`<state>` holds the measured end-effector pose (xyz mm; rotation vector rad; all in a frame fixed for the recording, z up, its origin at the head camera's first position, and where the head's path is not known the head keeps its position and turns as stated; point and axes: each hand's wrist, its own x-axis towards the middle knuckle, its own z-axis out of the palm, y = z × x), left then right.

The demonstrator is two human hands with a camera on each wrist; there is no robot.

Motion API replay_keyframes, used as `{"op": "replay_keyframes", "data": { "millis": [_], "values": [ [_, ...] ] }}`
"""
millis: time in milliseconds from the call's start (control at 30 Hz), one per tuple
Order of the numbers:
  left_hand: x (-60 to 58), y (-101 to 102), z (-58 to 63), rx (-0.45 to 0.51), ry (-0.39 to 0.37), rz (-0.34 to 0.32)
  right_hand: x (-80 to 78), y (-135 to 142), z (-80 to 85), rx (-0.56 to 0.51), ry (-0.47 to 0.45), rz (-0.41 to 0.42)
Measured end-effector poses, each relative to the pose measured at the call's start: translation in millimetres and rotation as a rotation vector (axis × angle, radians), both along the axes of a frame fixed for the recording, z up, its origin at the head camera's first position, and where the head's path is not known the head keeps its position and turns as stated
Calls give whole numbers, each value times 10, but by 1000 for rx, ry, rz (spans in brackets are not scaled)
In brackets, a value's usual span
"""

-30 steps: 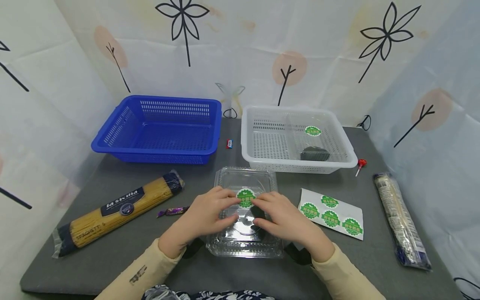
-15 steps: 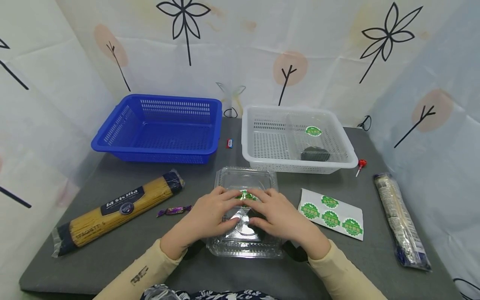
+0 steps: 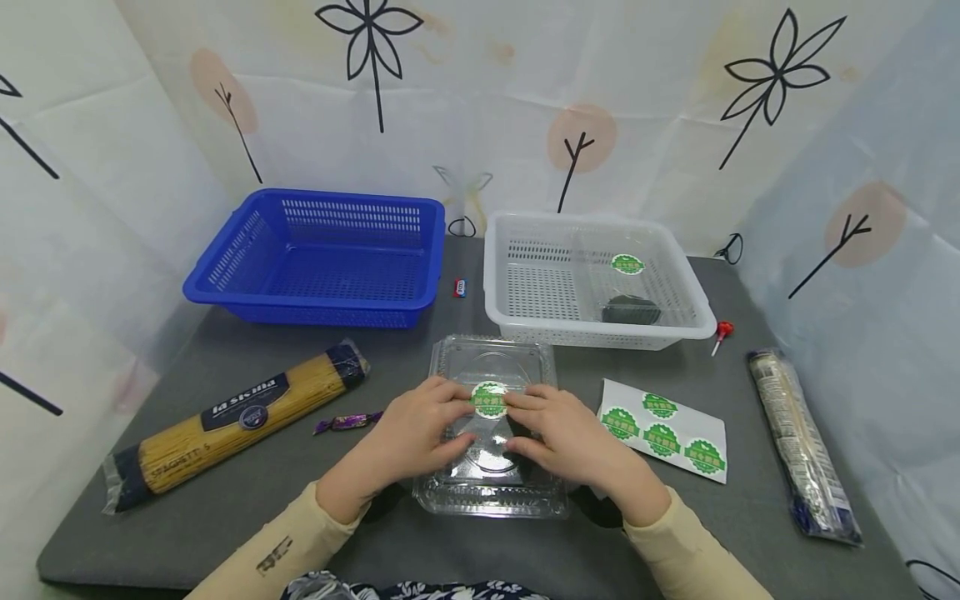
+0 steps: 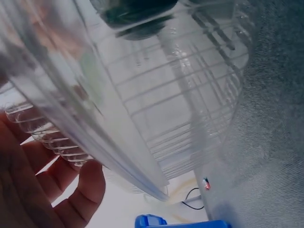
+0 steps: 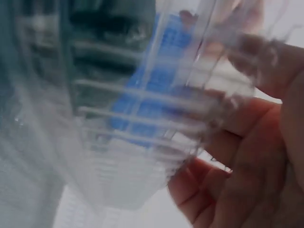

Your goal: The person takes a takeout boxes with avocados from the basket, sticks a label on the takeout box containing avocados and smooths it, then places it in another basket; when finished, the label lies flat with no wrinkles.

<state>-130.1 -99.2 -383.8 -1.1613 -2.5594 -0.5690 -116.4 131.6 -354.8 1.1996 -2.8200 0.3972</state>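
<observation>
A clear plastic clamshell box (image 3: 495, 497) stands closed on the grey table, with a round green sticker (image 3: 489, 400) on its lid. My left hand (image 3: 416, 429) rests on the lid left of the sticker, its fingertips at the sticker's edge. From the other side my right hand (image 3: 558, 429) touches the lid, fingertips at the sticker's right edge. Both hands have fairly straight, spread fingers. Something dark green (image 4: 137, 14) shows through the box wall in the left wrist view; its kind is unclear. In the right wrist view the ribbed wall is blurred beside my fingers (image 5: 247, 123).
Behind stand a blue basket (image 3: 337, 304) and a white basket (image 3: 600, 329) holding another stickered clear box (image 3: 626, 287). Spaghetti packs (image 3: 240, 417) (image 3: 802, 442) flank the table. A sticker sheet (image 3: 663, 429), purple-wrapped candy (image 3: 347, 422), red lollipop (image 3: 723, 331) and small red-blue packet (image 3: 460, 288) lie around.
My fingers first slid inward over the sticker, partly covering it. They have since drawn apart to its edges, so it shows again. The box has stayed in place.
</observation>
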Motion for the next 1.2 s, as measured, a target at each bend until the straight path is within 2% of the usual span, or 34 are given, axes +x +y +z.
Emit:
{"op": "replay_keyframes", "data": {
  "millis": [100, 167, 267, 367, 400, 500, 633, 700, 800, 933, 1067, 1167, 1200],
  "values": [
    [0, -41, -51, 102, -13, -6, -43, 120, -25, -218, 21, -2],
    [17, -78, -71, 201, -51, -12, -74, 220, -2, -409, 42, -61],
    [60, -138, -92, 357, -148, 11, -124, 408, 56, -690, 8, -287],
    [104, -186, -91, 481, -250, 63, -223, 687, 4, -920, -87, -568],
    [118, -196, -82, 510, -281, 88, -288, 807, -77, -988, -118, -655],
    [176, -205, 2, 581, -369, 142, -505, 1208, -388, -1177, -159, -785],
    [271, -184, 150, 632, -482, 196, -769, 1668, -739, -1357, -199, -918],
    [292, -183, 153, 631, -532, 223, -869, 1825, -832, -1421, -214, -973],
    [276, -205, 35, 606, -582, 261, -966, 1968, -891, -1511, -231, -1004],
    [234, -236, -130, 588, -627, 275, -1036, 2063, -906, -1592, -252, -929],
    [230, -234, -167, 582, -691, 290, -1088, 2113, -897, -1623, -271, -827],
    [249, -222, -165, 537, -738, 310, -1148, 2155, -932, -1647, -274, -770],
    [255, -218, -169, 515, -753, 314, -1155, 2160, -923, -1671, -300, -740]
  ]
}}
